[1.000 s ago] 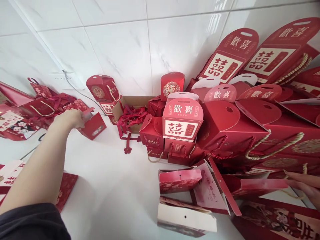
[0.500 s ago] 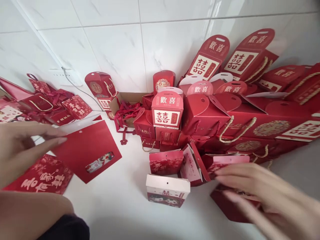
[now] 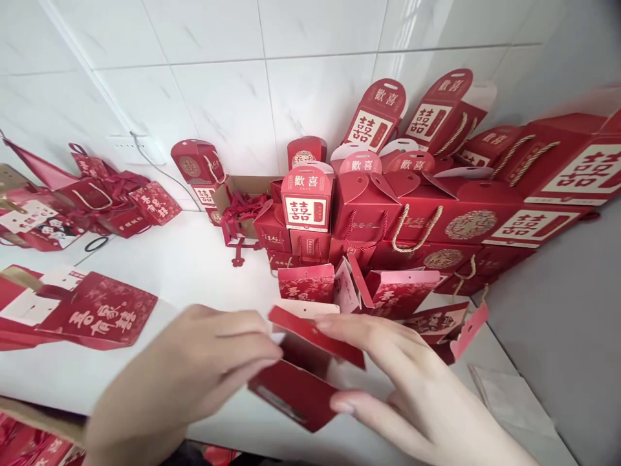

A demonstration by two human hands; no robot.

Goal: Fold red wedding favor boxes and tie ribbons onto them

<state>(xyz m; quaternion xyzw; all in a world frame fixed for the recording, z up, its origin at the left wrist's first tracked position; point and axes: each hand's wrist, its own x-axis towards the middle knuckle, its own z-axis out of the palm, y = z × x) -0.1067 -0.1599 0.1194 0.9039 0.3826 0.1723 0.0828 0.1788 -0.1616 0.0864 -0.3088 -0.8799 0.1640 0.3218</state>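
A red paper gift box [image 3: 295, 396] is held in front of me, its top open and its front and back panels spread apart. My left hand [image 3: 194, 366] closes its fingers on the box's left side. On the opposite side, my right hand [image 3: 407, 378] has its thumb at the front panel and its fingers on the back panel. The inside of the box shows only in part. Just behind it stand a red box with white lettering [image 3: 306, 285] and a pink-edged box [image 3: 405, 294], both with raised tops.
Stacked red gift boxes [image 3: 366, 207] line the tiled wall. An open carton [image 3: 250, 184] holds red ribbons [image 3: 245, 217]. Flat red sleeves [image 3: 104, 310] lie at left on the white table [image 3: 189, 265]. A cable [image 3: 160, 168] runs down the wall.
My left hand has brought the flat red piece to the middle, where it is now opened out as a box. My right hand has left the dark red box and taken hold of this one.
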